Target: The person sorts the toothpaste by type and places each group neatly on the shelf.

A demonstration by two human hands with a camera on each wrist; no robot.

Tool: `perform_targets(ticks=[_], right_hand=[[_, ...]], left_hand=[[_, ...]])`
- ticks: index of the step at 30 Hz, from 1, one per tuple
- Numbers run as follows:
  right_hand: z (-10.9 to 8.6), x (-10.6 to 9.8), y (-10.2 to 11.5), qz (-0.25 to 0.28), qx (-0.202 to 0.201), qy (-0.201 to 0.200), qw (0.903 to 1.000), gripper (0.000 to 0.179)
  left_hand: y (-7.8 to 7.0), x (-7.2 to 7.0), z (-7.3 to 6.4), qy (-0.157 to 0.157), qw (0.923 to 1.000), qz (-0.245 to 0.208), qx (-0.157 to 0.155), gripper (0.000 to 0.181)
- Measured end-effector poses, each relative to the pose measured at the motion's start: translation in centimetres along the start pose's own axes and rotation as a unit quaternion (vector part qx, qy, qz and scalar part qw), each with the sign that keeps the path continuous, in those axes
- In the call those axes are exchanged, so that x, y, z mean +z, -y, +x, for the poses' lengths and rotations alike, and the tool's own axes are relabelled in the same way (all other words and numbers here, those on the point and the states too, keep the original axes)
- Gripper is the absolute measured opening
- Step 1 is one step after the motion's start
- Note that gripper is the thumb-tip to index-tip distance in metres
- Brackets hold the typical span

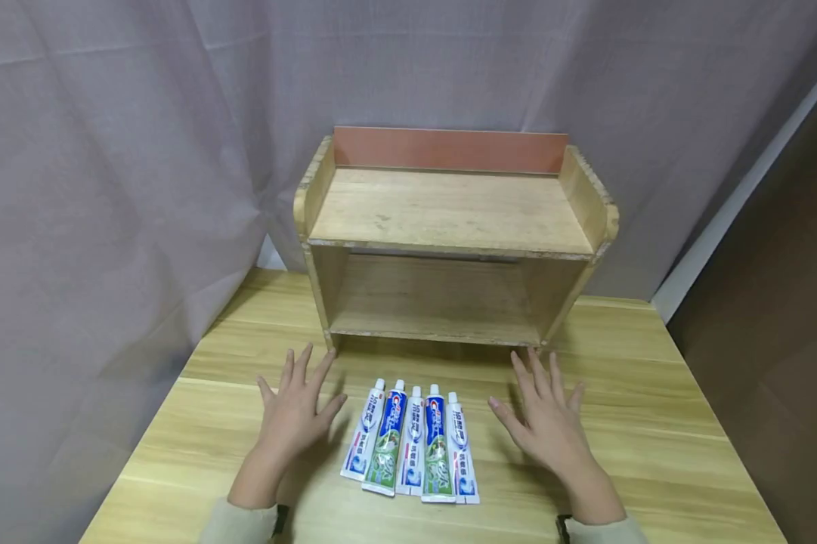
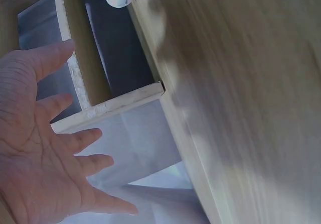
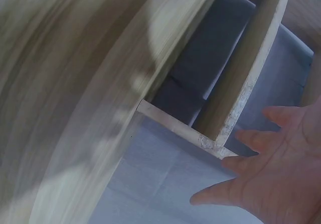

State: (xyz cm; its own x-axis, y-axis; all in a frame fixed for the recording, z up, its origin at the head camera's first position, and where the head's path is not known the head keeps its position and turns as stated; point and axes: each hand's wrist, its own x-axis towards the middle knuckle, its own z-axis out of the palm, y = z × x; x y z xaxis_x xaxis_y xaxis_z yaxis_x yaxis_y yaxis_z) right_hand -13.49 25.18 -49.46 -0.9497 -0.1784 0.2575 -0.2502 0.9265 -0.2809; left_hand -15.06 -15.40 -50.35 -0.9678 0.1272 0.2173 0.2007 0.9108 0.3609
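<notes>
Several toothpaste tubes lie side by side on the table, caps pointing at the shelf. White tubes (image 1: pixel 413 446) alternate with blue-and-green Crest tubes (image 1: pixel 435 446). My left hand (image 1: pixel 292 419) hovers to their left, fingers spread, holding nothing; in the left wrist view its palm (image 2: pixel 40 148) shows bare. To the right of the tubes, my right hand (image 1: pixel 547 423) is likewise spread and holds nothing, as the right wrist view confirms with its bare palm (image 3: pixel 281 169). Behind the tubes stands a two-tier wooden shelf (image 1: pixel 449 245); its boards carry nothing that I can see.
The wooden table (image 1: pixel 653 423) spreads out on both sides of the hands. Grey cloth (image 1: pixel 143 189) hangs behind the shelf and down the left. A dark brown panel (image 1: pixel 775 302) borders the right side.
</notes>
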Motion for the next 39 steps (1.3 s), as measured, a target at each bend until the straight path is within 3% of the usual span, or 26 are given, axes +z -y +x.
perform_targets(ticks=[5,9,14,19,23,28,39], right_hand=[[0.0,0.0,0.0,0.023,-0.001,-0.011,0.9997,0.085],[0.1,0.0,-0.2,0.031,-0.006,-0.022,0.9993,0.085],[0.3,0.0,0.0,0.053,-0.017,-0.044,0.9975,0.085],[0.6,0.3,0.5,0.077,-0.031,-0.055,0.995,0.082],[0.7,0.5,0.9,0.09,-0.028,-0.054,0.994,0.082],[0.6,0.9,1.2,0.103,-0.026,-0.047,0.9932,0.081],[-0.1,1.6,1.9,0.129,-0.009,-0.033,0.991,0.079]], left_hand=[[0.0,-0.4,0.5,-0.007,0.9995,-0.029,-0.009,0.076],[0.1,-0.7,0.9,-0.045,0.9956,-0.082,-0.008,0.074],[0.4,-1.2,1.9,-0.106,0.9769,-0.185,0.005,0.073],[0.4,-2.3,3.1,-0.12,0.956,-0.268,-0.01,0.077],[0.3,-2.8,4.4,-0.128,0.9459,-0.297,-0.018,0.079],[0.3,-2.9,5.2,-0.124,0.9392,-0.319,-0.028,0.08],[0.0,-3.5,7.0,-0.123,0.9307,-0.343,-0.027,0.082]])
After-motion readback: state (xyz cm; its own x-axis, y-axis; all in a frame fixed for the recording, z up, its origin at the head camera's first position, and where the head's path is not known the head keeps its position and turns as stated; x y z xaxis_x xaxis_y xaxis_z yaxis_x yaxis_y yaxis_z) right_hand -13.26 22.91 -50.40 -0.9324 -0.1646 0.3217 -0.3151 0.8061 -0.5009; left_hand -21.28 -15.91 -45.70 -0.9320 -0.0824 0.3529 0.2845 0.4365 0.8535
